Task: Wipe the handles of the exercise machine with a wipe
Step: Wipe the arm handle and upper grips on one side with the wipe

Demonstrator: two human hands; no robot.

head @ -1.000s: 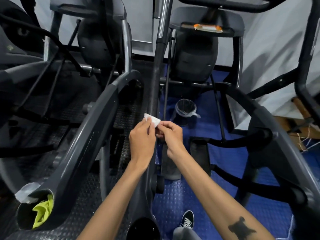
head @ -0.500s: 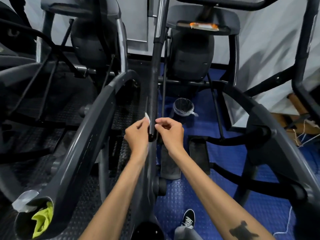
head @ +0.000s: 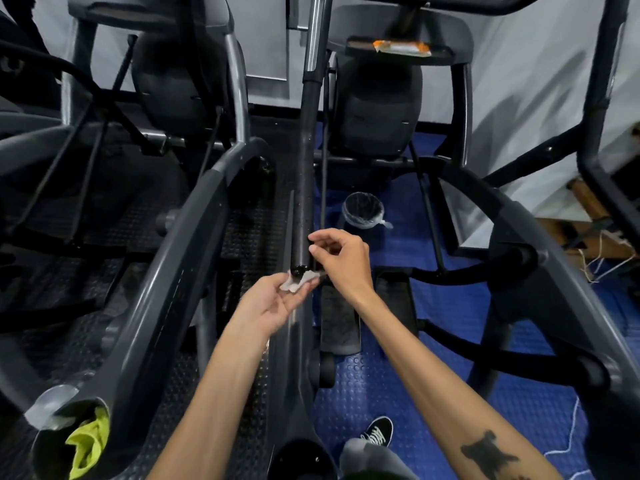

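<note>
Two dark exercise machines fill the view, standing on a studded floor (head: pixel 374 393) that is black to the left and blue to the right. Between them a long black handle (head: pixel 304 188) runs down the middle, its lower end just above the person's hands.

At the lower left, a cup holder (head: pixel 52 441) in the near machine's frame holds a crumpled yellow-green cloth (head: pixel 86 441). On the blue floor beyond the handle stands a small bin (head: pixel 363 211) lined with a clear bag; what is inside cannot be told.

The left hand (head: pixel 268 308) lies palm up under the handle's end, loosely holding the white wipe (head: pixel 299 282), which touches the end cap. The right hand (head: pixel 341 259) hovers just right of the handle, fingers curled, thumb and forefinger close together with nothing seen between them.

Half a second ago both hands pinched the wipe round the handle; now the wipe has dropped below its tip and the right hand has let go.

Open floor lies right of the handle, past a foot pedal (head: pixel 337 323).
</note>
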